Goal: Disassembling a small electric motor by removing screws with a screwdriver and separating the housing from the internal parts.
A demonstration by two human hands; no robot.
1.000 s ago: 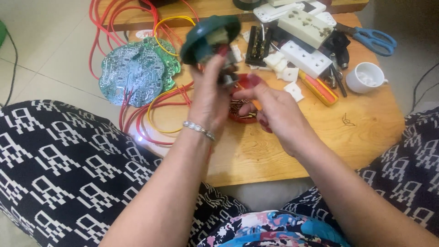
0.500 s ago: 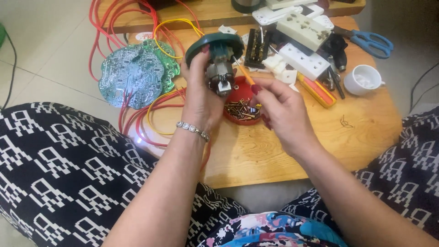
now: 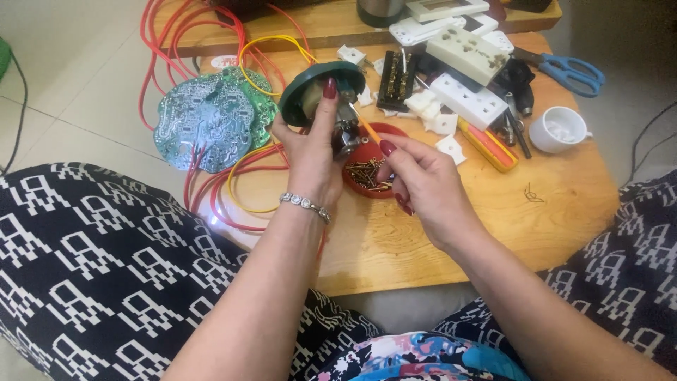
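Observation:
My left hand [image 3: 310, 159] grips a dark green round cap with a metal motor part [image 3: 317, 88] fixed to it, held above the wooden table [image 3: 437, 240]. Thumb and fingers of my right hand [image 3: 423, 183] pinch a thin orange-handled screwdriver [image 3: 367, 128], whose tip points into the motor part. Right under both hands sits a small red dish of brass screws [image 3: 367, 173].
A round green circuit board [image 3: 208, 120] with red and yellow wires [image 3: 233, 197] lies at the left. White sockets and switch plates [image 3: 469, 99], a black terminal strip [image 3: 396, 81], a yellow tester [image 3: 490, 144], blue scissors [image 3: 568, 70] and a white cup [image 3: 560, 130] crowd the far side.
My left hand has lifted and turned the green cap slightly. My right hand has come up from the screw dish and now holds the screwdriver against the motor part.

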